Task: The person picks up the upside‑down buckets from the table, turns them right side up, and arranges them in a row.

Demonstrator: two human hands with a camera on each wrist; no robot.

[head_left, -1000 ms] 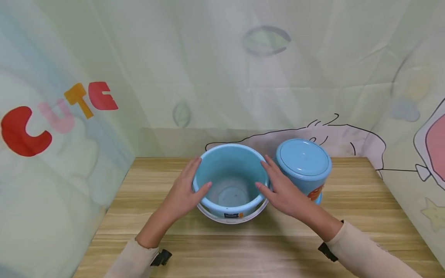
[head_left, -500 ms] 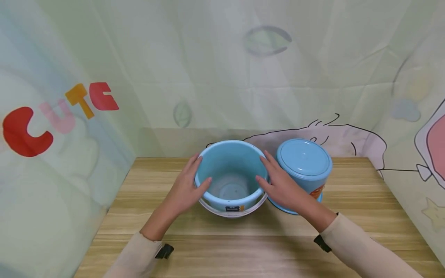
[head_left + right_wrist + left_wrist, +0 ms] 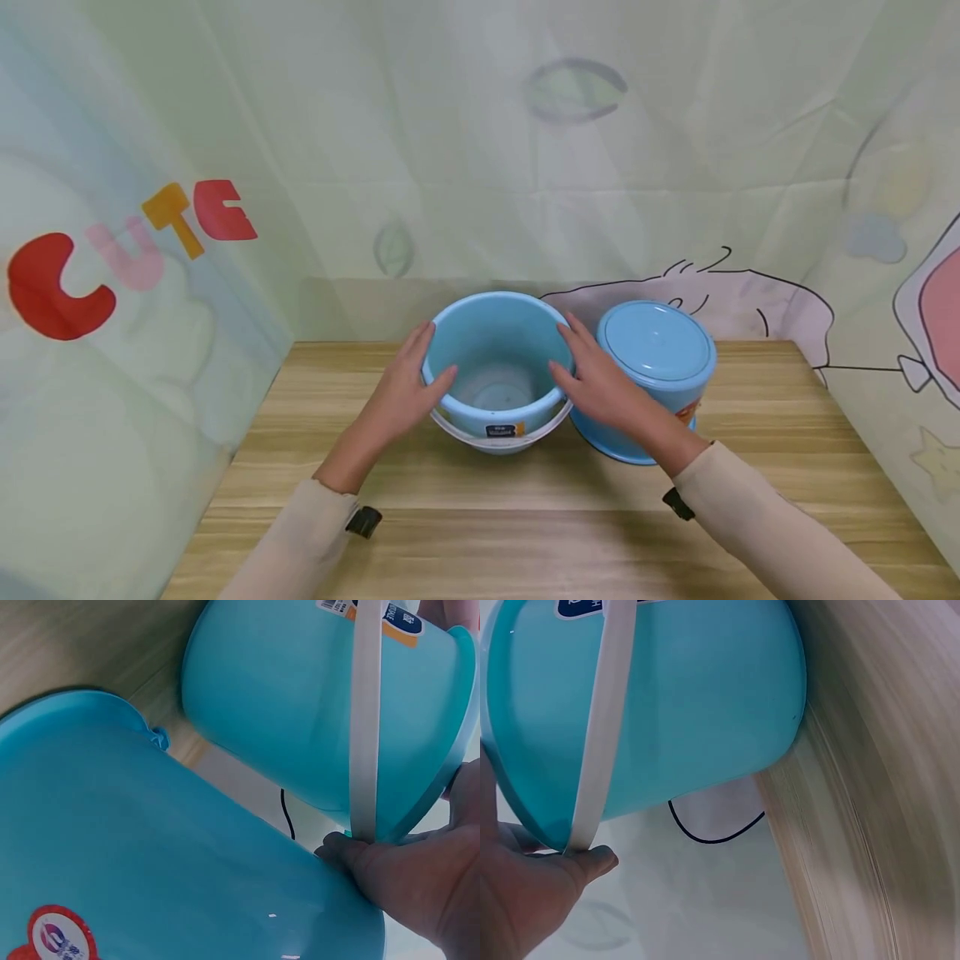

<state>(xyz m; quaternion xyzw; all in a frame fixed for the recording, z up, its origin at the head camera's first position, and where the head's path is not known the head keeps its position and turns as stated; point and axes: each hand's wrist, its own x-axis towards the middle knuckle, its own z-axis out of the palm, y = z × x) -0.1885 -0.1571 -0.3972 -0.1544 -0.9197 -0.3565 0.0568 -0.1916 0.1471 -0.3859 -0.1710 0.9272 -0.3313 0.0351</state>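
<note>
A light blue bucket (image 3: 501,367) faces open side up in the head view, its white handle (image 3: 457,435) hanging down at the front below a dark label. On its left side my left hand (image 3: 401,387) grips the rim, thumb over the edge. My right hand (image 3: 596,379) holds the rim opposite in the same way. In the left wrist view, fingertips of that hand are at the handle's end by the rim, and the base of the bucket is close over the table. A second blue bucket (image 3: 660,342) stands upside down to the right, partly behind my right hand and forearm.
The wooden table (image 3: 480,542) ends at the back against a pale printed cloth (image 3: 480,167), which also hangs at both sides. In the right wrist view a red and white sticker (image 3: 61,934) shows on the upturned bucket, close beside my right hand.
Both hands have shifted the gripped bucket toward the back of the table, and its handle has moved with it. More of the upturned bucket's lower rim now shows. That bucket stays put.
</note>
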